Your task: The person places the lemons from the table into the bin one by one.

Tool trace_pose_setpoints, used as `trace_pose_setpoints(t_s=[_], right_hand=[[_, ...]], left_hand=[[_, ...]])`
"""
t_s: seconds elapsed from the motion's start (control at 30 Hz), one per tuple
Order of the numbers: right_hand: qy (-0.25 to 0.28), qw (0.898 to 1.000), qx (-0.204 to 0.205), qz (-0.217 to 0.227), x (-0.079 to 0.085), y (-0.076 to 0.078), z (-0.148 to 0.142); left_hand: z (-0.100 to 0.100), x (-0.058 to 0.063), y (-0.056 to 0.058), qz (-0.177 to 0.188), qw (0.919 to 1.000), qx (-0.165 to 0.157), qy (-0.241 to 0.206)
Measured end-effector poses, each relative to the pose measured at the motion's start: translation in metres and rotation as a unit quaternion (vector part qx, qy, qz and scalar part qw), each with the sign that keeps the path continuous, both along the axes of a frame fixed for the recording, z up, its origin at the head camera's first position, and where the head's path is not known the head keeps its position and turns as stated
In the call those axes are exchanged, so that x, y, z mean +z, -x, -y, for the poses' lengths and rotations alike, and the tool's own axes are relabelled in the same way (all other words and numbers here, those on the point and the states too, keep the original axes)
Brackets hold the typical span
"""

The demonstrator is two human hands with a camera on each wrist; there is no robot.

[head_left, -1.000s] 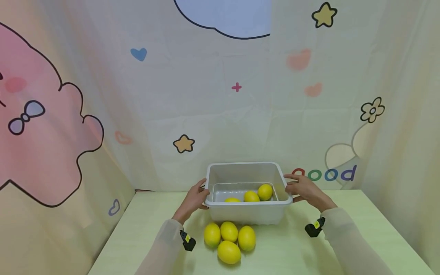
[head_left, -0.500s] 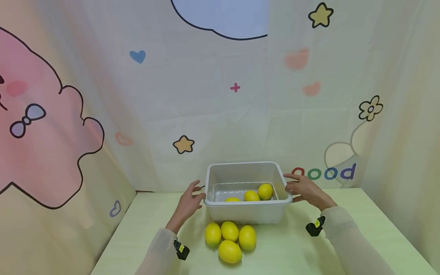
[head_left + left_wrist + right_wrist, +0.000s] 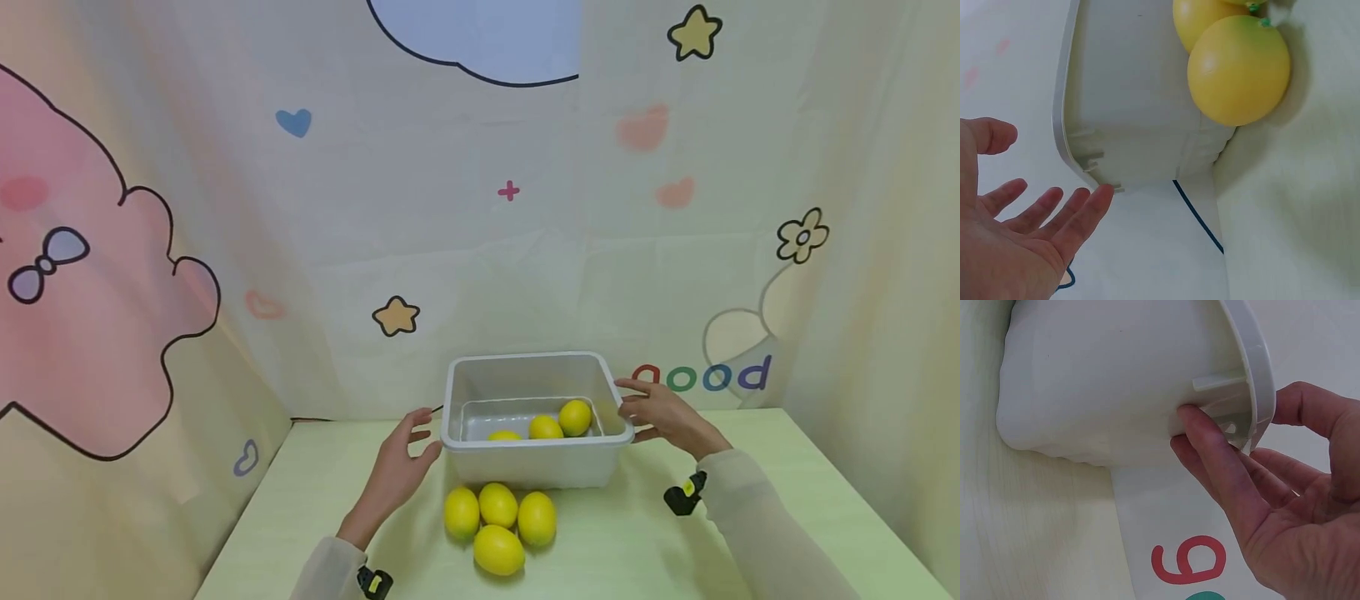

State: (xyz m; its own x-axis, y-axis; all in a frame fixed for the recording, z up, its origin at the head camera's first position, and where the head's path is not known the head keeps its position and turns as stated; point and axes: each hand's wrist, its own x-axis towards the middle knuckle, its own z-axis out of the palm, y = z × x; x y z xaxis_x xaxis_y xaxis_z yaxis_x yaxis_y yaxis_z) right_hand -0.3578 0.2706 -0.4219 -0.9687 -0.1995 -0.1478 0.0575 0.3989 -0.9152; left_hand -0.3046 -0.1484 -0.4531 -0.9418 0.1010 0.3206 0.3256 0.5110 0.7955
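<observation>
Your left hand [image 3: 395, 462] is spread and holds nothing, its fingers loosely bent just beside the left end of the white bin [image 3: 536, 463]; whether a fingertip touches the rim, you cannot tell from these views. Your right hand [image 3: 666, 417] grips the bin's right end, thumb at the rim and fingers bent beneath it, with fingertips against the outer wall. The bin stands upright on the pale green table [image 3: 300, 508], toward its back edge. Three yellow fruits [image 3: 575, 417] show inside, two toward the right and one partly hidden by the front wall. Four more, the loose fruits [image 3: 498, 550], lie in a close cluster before the bin, one of them nearest you. Black wrist devices [image 3: 682, 495] sit at your light sleeves [image 3: 772, 525]. Behind the table hangs a printed curtain [image 3: 480, 275] with stars, hearts, a flower, coloured lettering and, at left, a pink cartoon figure [image 3: 97, 350].
</observation>
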Motion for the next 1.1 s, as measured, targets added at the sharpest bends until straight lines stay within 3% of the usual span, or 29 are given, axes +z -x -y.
trace_pose_setpoints(t_s=[0.27,0.53,0.67,0.87,1.1], right_hand=[[0.002,1.0,0.007,-0.004,0.0,0.001,0.001],[-0.005,1.0,-0.001,0.0,-0.001,0.001,0.001],[-0.007,1.0,-0.001,0.001,-0.002,0.0,0.0],[-0.015,1.0,-0.004,0.006,-0.003,0.0,0.0],[-0.012,1.0,-0.013,0.01,0.0,0.003,0.001]], left_hand=[[-0.001,-0.002,-0.028,-0.024,0.9989,-0.003,0.04],[-0.008,-0.006,-0.05,-0.061,0.9908,-0.036,0.115],[-0.013,-0.01,-0.06,-0.086,0.98,-0.063,0.168],[-0.022,-0.016,-0.073,-0.122,0.9532,-0.083,0.264],[-0.032,-0.023,-0.079,-0.144,0.9342,-0.118,0.304]])
